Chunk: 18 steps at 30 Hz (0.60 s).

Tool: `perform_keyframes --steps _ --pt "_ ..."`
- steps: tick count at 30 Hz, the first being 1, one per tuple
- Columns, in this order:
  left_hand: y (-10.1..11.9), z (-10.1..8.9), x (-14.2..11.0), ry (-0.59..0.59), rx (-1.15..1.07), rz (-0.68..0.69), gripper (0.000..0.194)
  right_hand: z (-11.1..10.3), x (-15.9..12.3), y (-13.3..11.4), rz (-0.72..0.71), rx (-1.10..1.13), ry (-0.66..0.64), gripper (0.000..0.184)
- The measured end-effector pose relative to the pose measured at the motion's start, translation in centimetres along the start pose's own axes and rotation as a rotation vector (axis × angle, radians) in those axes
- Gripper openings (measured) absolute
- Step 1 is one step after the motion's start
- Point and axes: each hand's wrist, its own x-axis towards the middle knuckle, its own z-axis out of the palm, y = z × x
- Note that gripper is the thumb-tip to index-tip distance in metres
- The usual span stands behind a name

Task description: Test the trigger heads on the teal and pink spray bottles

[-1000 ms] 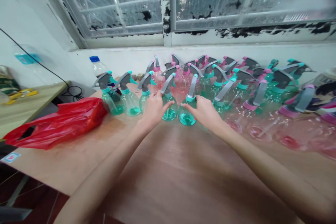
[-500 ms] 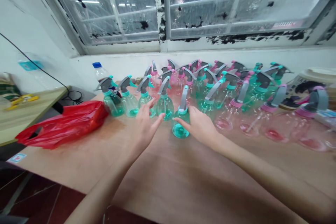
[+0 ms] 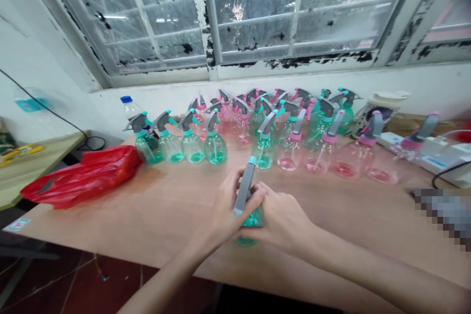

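A green spray bottle (image 3: 253,218) with a grey trigger head stands close to me, near the front of the table. My left hand (image 3: 230,201) is closed around its neck and trigger head from the left. From the right, my right hand (image 3: 281,211) wraps the bottle's body, its thumb across the front. The hands cover much of the bottle. Behind it is a row of similar bottles: a green spray bottle (image 3: 216,149) to the left, another green one (image 3: 264,152) straight behind, and a pink spray bottle (image 3: 290,154) to the right.
Several more green and pink bottles crowd the back of the table (image 3: 176,206). A red plastic bag (image 3: 81,176) lies at left, with a blue-capped bottle (image 3: 128,108) behind. At right are a paper cup (image 3: 379,105), a white power strip (image 3: 434,152) and a pixelated dark object (image 3: 447,213).
The green spray bottle has come out of the row towards me in my right hand. My left hand, open before, has moved right and closed on its head. The view has turned rightwards.
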Motion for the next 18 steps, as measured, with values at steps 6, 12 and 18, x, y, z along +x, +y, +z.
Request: perform_keyframes --steps 6,12,18 --pt "-0.5 1.4 -0.9 0.089 0.053 0.052 0.039 -0.8 -2.5 4.1 -0.202 0.117 -0.066 0.060" --pt "0.6 1.5 -0.4 0.058 0.011 0.019 0.039 0.1 -3.9 11.8 -0.162 0.143 -0.040 0.036" --pt "0.8 2.2 0.6 0.057 -0.036 0.018 0.039 1.9 -4.2 16.1 -0.105 0.067 -0.006 0.038"
